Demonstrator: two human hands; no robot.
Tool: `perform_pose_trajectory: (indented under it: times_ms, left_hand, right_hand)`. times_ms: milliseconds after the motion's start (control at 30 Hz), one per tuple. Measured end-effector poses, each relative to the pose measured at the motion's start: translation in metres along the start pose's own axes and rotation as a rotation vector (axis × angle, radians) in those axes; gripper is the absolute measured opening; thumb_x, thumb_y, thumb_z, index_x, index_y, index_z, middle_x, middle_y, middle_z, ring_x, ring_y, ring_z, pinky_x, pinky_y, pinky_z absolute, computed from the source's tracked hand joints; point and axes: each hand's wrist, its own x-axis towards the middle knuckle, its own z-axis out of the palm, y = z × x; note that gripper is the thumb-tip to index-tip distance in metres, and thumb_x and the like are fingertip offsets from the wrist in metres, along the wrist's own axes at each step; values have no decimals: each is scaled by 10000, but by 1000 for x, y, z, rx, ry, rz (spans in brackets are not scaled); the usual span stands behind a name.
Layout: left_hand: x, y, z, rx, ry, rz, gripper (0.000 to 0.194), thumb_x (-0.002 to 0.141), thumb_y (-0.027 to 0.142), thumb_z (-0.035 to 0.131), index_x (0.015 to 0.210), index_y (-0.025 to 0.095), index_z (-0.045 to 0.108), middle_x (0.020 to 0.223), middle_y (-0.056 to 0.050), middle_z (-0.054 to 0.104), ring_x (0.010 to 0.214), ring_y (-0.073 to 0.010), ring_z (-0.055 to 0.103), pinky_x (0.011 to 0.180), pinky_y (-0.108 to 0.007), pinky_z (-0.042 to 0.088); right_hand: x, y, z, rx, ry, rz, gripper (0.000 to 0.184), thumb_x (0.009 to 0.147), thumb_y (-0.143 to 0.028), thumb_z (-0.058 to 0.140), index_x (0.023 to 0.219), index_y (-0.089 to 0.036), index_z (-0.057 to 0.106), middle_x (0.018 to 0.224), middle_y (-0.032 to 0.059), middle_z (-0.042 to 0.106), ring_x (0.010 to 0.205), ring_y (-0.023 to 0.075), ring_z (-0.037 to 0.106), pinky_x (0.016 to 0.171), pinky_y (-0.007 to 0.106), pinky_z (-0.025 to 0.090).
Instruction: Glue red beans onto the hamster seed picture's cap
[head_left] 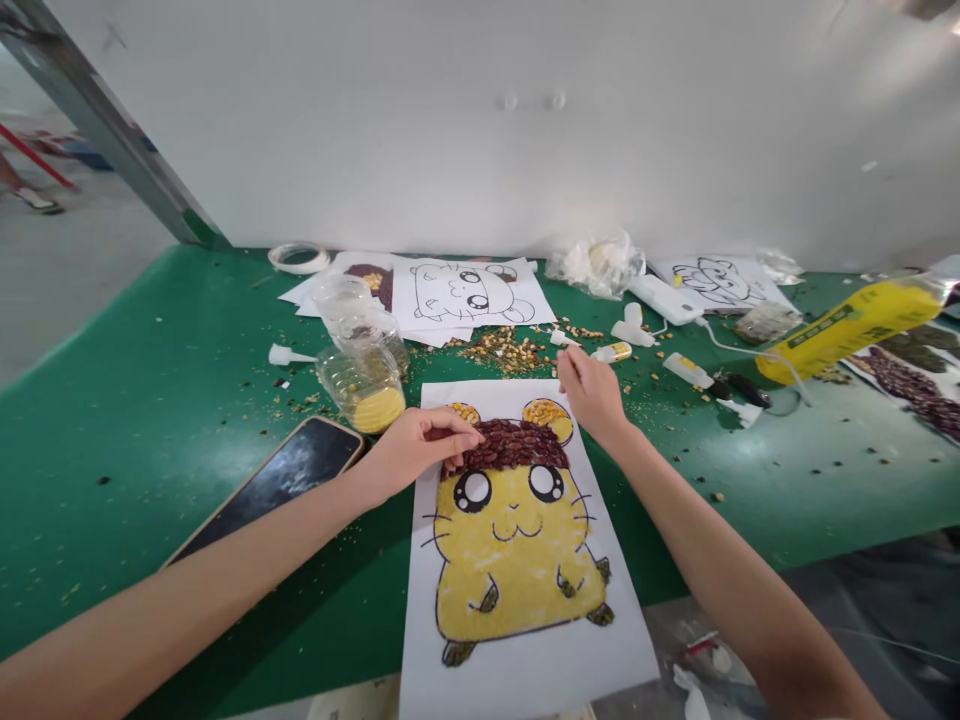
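Note:
A white sheet with a hamster picture lies in front of me. The hamster's body is filled with yellow grains, and dark red beans cover the top of its head. Corn-coloured kernels fill part of the right ear. Over the left side of the beans is my left hand, its thumb and fingers pinched together. My right hand is closed in a pinch by the sheet's upper right edge, close to a pile of mixed seeds. Whatever either pinch holds is too small or hidden.
A phone lies left of the sheet, beside a clear plastic jar with yellow grain. Behind are outline drawings, tape and a plastic bag. Small glue bottles and a yellow bottle are to the right.

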Motion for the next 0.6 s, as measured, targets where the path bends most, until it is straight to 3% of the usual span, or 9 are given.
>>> perform_pose_trajectory:
  times_ms: [100, 200, 333, 400, 500, 600]
  left_hand:
    - [-1, 1, 0, -11, 12, -33, 175, 766, 301, 637, 825, 143, 685, 582, 13, 593, 556, -97, 551, 543, -206, 453]
    - [-1, 1, 0, -52, 20, -46, 184, 754, 308, 650, 828, 142, 681, 585, 11, 598, 561, -99, 550, 545, -209, 453]
    - [0, 0, 0, -66, 19, -36, 194, 740, 318, 665, 824, 145, 687, 608, 6, 601, 575, -100, 548, 548, -211, 449]
    - [0, 0, 0, -62, 20, -34, 188, 735, 316, 669, 819, 149, 690, 622, 3, 607, 580, -102, 550, 550, -216, 451]
    - [-1, 0, 0, -55, 21, -40, 182, 743, 315, 663, 819, 152, 691, 618, 6, 605, 580, -100, 547, 548, -213, 450]
    - [-1, -1, 0, -58, 18, -25, 189, 754, 326, 654, 835, 160, 694, 610, 13, 600, 583, -97, 541, 557, -209, 449]
  right_hand:
    - [2, 2, 7, 43, -33, 18, 301, 930, -355, 319, 664, -229, 384, 596, 0, 567, 565, 157, 524, 581, 263, 345]
    - [6, 9, 6, 110, -9, 15, 182, 888, -199, 332, 807, -209, 495, 788, 45, 647, 730, 186, 592, 673, 294, 423]
    - [13, 35, -11, -201, 70, -20, 432, 709, -10, 371, 1052, -179, 572, 1134, 114, 610, 1081, 277, 520, 890, 439, 394]
    - [15, 53, -21, -347, 88, 60, 514, 677, -3, 388, 1121, -182, 576, 1260, 116, 545, 1192, 314, 436, 946, 489, 347]
    - [16, 78, -27, -429, 37, 164, 487, 704, -53, 421, 1148, -181, 573, 1313, 141, 493, 1240, 352, 377, 957, 533, 327]
    - [17, 90, -26, -426, -7, 156, 375, 751, -127, 455, 1099, -181, 582, 1236, 160, 536, 1183, 349, 424, 933, 520, 353]
